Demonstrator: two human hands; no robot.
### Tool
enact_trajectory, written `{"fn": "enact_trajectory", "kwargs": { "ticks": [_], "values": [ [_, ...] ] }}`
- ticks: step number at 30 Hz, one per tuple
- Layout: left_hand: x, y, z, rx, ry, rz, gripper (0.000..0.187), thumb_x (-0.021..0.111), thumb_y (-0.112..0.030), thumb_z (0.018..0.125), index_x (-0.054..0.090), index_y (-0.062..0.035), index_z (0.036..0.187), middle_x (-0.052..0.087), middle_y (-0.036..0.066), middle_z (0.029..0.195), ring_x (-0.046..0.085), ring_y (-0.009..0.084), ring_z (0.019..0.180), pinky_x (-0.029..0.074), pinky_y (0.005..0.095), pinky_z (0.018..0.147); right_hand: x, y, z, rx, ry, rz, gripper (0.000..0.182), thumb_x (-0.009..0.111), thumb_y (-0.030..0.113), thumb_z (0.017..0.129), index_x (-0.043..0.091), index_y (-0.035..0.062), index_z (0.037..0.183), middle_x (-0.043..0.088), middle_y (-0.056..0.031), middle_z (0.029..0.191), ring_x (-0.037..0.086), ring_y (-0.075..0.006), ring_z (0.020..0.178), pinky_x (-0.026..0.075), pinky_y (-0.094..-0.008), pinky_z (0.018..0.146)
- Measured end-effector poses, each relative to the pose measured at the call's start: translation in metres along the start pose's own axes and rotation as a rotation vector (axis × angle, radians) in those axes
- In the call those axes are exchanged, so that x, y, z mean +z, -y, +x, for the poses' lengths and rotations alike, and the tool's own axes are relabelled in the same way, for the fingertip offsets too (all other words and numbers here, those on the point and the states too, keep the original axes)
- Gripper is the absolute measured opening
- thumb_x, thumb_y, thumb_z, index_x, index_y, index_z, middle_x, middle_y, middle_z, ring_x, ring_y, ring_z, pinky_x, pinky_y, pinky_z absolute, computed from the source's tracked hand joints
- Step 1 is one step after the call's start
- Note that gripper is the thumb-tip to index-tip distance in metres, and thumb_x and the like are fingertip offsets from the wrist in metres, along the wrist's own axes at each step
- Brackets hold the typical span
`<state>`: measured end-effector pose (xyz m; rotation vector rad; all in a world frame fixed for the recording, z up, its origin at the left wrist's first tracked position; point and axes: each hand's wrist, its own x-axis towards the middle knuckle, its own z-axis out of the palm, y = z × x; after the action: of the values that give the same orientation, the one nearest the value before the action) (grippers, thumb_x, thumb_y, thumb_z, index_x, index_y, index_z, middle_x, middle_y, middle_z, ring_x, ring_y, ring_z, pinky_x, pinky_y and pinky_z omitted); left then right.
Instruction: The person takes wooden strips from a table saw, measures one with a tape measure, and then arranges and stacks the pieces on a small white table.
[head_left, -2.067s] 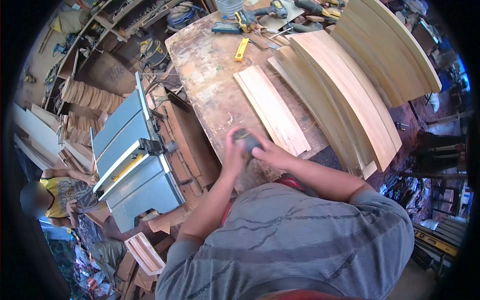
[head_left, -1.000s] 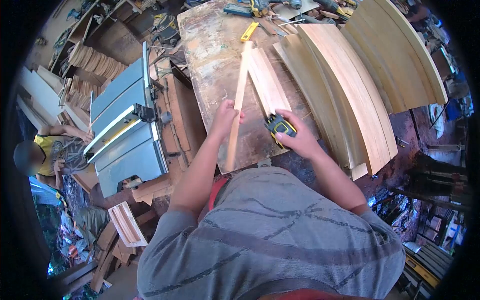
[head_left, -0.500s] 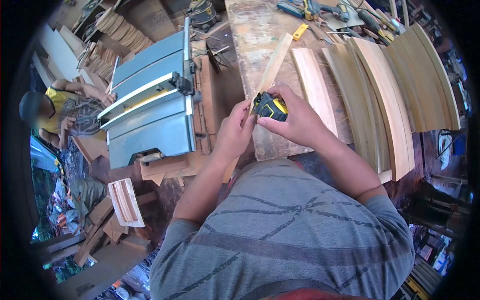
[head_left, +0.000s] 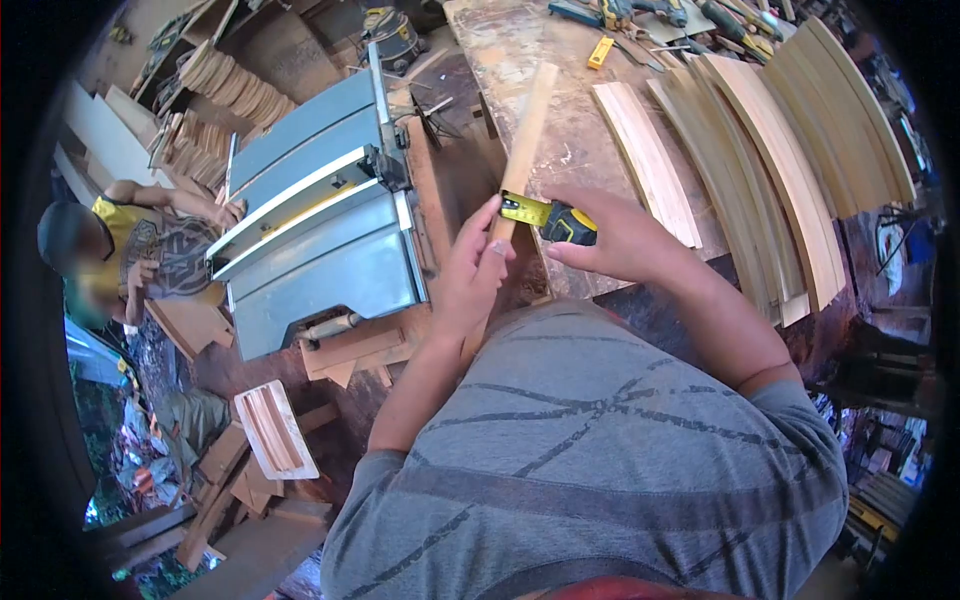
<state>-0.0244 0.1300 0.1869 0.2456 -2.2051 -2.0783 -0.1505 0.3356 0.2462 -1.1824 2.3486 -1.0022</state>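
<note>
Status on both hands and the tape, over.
Left hand: gripping wood strip. Right hand: holding tape measure, blade out across strip. Nothing visible blocking the blade.

Over by the workbench (head_left: 572,125), someone's left hand (head_left: 477,268) grips a wooden strip (head_left: 530,125) near the bench's left edge, while the right hand (head_left: 625,235) holds a tape measure (head_left: 572,226), its yellow blade (head_left: 525,209) reaching across the strip. A pale board (head_left: 648,165) lies just beside curved panels (head_left: 790,190) along the right edge, with a yellow tool (head_left: 600,53) toward the far edge. Off the left edge, another person (head_left: 140,240) is at a table saw (head_left: 325,262).
</note>
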Motion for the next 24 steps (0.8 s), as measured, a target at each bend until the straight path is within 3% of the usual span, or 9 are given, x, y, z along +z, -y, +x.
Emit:
{"fn": "enact_trajectory", "kwargs": {
  "ticks": [5,13,17,19,24],
  "values": [
    [-0.002,-0.001,0.008,-0.024,0.014,-0.040,0.053,0.049,-0.014,0.104,0.033,-0.0073,0.154,0.062,0.004,0.090,0.052,0.0051,0.067,0.045,0.0187,0.059,-0.009,-0.016,-0.012,-0.028,0.021,0.052,0.061,0.071,0.039,0.087,0.054,0.0119,0.138,0.062,-0.0212,0.127,0.060,-0.0394,0.116,0.047,-0.0448,0.100],
    [0.009,-0.002,0.031,-0.012,-0.010,-0.038,0.054,0.051,-0.013,0.104,0.034,-0.0066,0.154,0.067,0.009,0.095,0.055,0.0069,0.066,0.047,0.0200,0.057,-0.014,-0.005,-0.019,0.104,-0.065,-0.271,0.059,0.068,0.045,0.088,0.054,0.0203,0.139,0.060,-0.0218,0.105,0.062,-0.0364,0.105,0.052,-0.0478,0.088],
    [0.018,-0.007,0.037,-0.021,-0.054,-0.026,0.053,0.051,-0.012,0.104,0.035,-0.0060,0.154,0.067,0.009,0.095,0.056,0.0074,0.067,0.048,0.0205,0.057,-0.012,-0.010,-0.021,0.100,-0.114,-0.314,0.058,0.069,0.044,0.088,0.054,0.0201,0.139,0.059,-0.0220,0.108,0.061,-0.0369,0.107,0.053,-0.0481,0.086],
    [0.021,-0.010,0.038,-0.015,-0.059,-0.025,0.053,0.051,-0.011,0.104,0.035,-0.0063,0.154,0.066,0.009,0.095,0.056,0.0074,0.067,0.049,0.0205,0.058,-0.011,-0.013,-0.021,0.045,-0.213,-0.349,0.059,0.074,0.037,0.084,0.054,0.0209,0.138,0.056,-0.0176,0.107,0.059,-0.0350,0.105,0.053,-0.0451,0.084],
    [0.028,-0.017,0.041,-0.017,-0.088,-0.036,0.053,0.051,-0.011,0.104,0.037,-0.0070,0.154,0.066,0.008,0.093,0.057,0.0074,0.067,0.049,0.0206,0.058,-0.016,-0.014,-0.021,0.052,-0.206,-0.373,0.060,0.074,0.037,0.084,0.053,0.0210,0.139,0.055,-0.0166,0.111,0.058,-0.0338,0.108,0.054,-0.0444,0.084]
  ]
}}
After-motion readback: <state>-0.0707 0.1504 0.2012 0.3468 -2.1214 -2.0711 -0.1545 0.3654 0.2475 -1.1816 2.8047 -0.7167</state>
